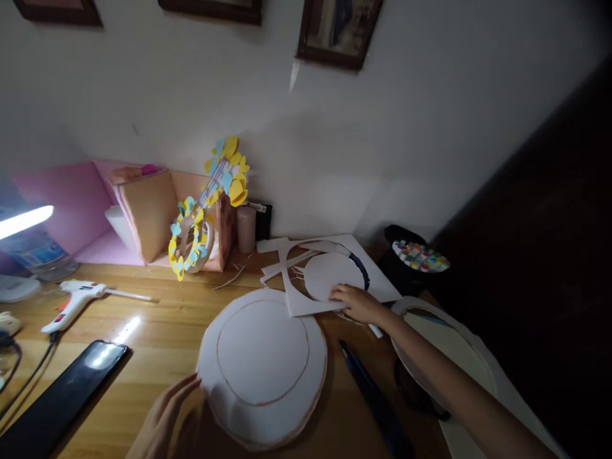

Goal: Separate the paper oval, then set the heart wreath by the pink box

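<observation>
At lower centre, the left hand (165, 414) steadies the large round white paper disc with a drawn circle (262, 363), fingers open against its edge. The right hand (356, 303) lies flat on the white cut-out paper sheet (329, 277) at centre right, holding nothing; lifting a piece calls for a pinch.

Two hands: left (165, 417) near, right (356, 303) mid-right. One large white disc (262, 363), near centre. One white sheet (335, 277) with a cut circle, far right of centre. One glue gun (76, 299), left. One black slab (57, 398), near left. One paper guitar (208, 207), far. One marker case (415, 258), far right. Three frames on the wall: (57, 9), (213, 7), (339, 32). One lamp (23, 220), far left. One bottle (41, 252) beside it.
</observation>
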Demonstrator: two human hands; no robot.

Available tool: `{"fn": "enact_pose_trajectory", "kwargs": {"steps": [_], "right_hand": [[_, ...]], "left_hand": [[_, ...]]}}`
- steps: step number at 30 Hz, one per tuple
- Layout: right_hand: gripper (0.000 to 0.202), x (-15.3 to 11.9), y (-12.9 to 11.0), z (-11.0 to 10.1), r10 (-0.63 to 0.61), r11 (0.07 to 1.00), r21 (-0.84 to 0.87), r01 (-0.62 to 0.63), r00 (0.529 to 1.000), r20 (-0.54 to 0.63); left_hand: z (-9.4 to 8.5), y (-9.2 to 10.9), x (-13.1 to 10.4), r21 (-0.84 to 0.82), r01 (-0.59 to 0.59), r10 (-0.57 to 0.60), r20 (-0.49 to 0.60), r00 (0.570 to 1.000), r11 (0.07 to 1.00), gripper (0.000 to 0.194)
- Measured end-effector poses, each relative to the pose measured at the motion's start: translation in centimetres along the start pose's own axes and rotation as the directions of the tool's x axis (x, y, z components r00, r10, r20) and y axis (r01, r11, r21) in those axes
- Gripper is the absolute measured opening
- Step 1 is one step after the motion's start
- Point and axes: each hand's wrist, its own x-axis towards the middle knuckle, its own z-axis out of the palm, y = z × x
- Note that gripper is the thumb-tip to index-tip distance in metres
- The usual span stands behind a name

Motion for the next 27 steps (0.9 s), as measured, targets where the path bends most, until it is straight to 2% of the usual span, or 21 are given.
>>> {"fn": "enact_pose_trajectory", "kwargs": {"steps": [2, 4, 6, 8, 9, 10, 15, 20, 24, 27], "right_hand": [[0.045, 0.0, -0.1, 0.1, 0.006, 1.0, 0.027, -0.006, 1.0, -0.016], [0.04, 0.1, 0.0, 0.3, 0.027, 0.998, 0.055, -0.024, 0.998, -0.052], [0.034, 0.1, 0.5, 0.5, 0.062, 0.995, 0.09, -0.053, 0.992, -0.106], [0.028, 0.0, 1.2, 0.7, 0.117, 0.987, 0.131, -0.093, 0.976, -0.185], [0.026, -0.3, 1.5, 0.7, 0.15, 0.981, 0.154, -0.115, 0.96, -0.235], [0.023, -0.6, 1.7, 0.7, 0.185, 0.974, 0.179, -0.137, 0.94, -0.288], [0.022, -3.9, 2.3, -0.2, 0.322, 0.933, 0.312, -0.181, 0.808, -0.494], [0.022, -7.6, 1.3, -1.5, 0.395, 0.892, 0.429, -0.142, 0.708, -0.586], [0.007, -9.3, -0.9, -3.4, 0.458, 0.86, 0.494, -0.126, 0.616, -0.64], [0.004, -10.1, -2.2, -4.6, 0.505, 0.834, 0.539, -0.12, 0.559, -0.657]], "left_hand": [[-0.4, 1.6, 2.0, 0.04, -0.001, 0.001, 0.012, 1.0, 0.999, 0.039], [-0.4, 3.4, 4.6, 0.066, -0.065, 0.06, 0.072, 0.996, 0.996, 0.038], [0.3, 4.9, 7.4, 0.121, -0.159, 0.142, 0.142, 0.98, 0.98, 0.037], [1.7, 5.8, 10.0, 0.198, -0.289, 0.243, 0.228, 0.943, 0.937, 0.04], [2.5, 5.8, 11.2, 0.227, -0.334, 0.262, 0.294, 0.919, 0.915, 0.044], [3.4, 5.7, 12.4, 0.267, -0.33, 0.237, 0.328, 0.914, 0.905, 0.048], [6.6, 3.8, 17.0, 0.342, -0.206, 0.105, 0.293, 0.951, 0.917, 0.059], [7.3, 2.6, 18.5, 0.379, -0.122, 0.012, 0.28, 0.96, 0.917, 0.069], [6.6, 2.2, 18.2, 0.407, -0.076, -0.046, 0.282, 0.958, 0.91, 0.077], [5.8, 1.9, 17.3, 0.426, -0.033, -0.096, 0.278, 0.956, 0.904, 0.074]]}}
